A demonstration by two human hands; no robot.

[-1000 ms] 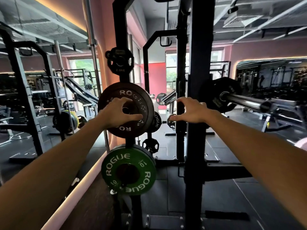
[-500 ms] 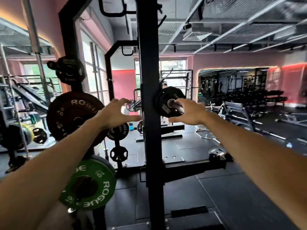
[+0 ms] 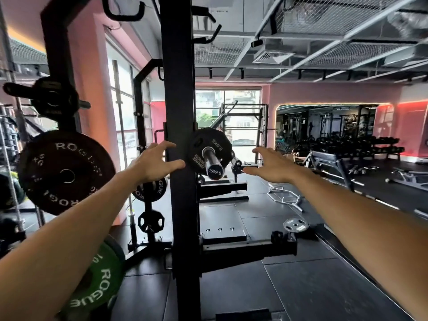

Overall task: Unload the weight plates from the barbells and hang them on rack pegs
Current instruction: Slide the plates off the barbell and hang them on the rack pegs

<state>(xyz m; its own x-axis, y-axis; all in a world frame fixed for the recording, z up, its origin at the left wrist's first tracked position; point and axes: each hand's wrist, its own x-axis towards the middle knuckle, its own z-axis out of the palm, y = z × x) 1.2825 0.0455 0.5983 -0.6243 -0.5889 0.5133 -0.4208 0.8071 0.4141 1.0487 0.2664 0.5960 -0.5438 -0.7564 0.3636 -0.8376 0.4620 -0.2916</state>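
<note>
1. Here, both arms stretch forward toward the end of a barbell [image 3: 212,162] that points at the camera; its end cap reads 1500LB.
2. The left hand [image 3: 155,163] is released, fingers spread, holding nothing. It overlaps the black rack upright [image 3: 179,89], with the thumb tip across the post's left edge.
3. The right hand [image 3: 269,165] is also released, fingers straight and splayed, holding nothing, to the right of the barbell sleeve and apart from it.
4. A small black 2.5 kg plate [image 3: 209,148] sits on the barbell sleeve, just right of the upright and between the two hands; neither hand touches it.
5. To the left, a black Rogue bumper plate [image 3: 66,173] hangs on a rack peg, with a smaller black plate [image 3: 54,100] on a peg above it.
6. Below, a green Rogue 10 plate [image 3: 102,283] is partly hidden by the left forearm.
7. Another small plate [image 3: 296,225] lies flat on the dark rubber floor [image 3: 301,286] near the rack's base.
8. In the back, two more black plates [image 3: 151,221] hang on a farther rack, the upper one partly hidden.
</note>
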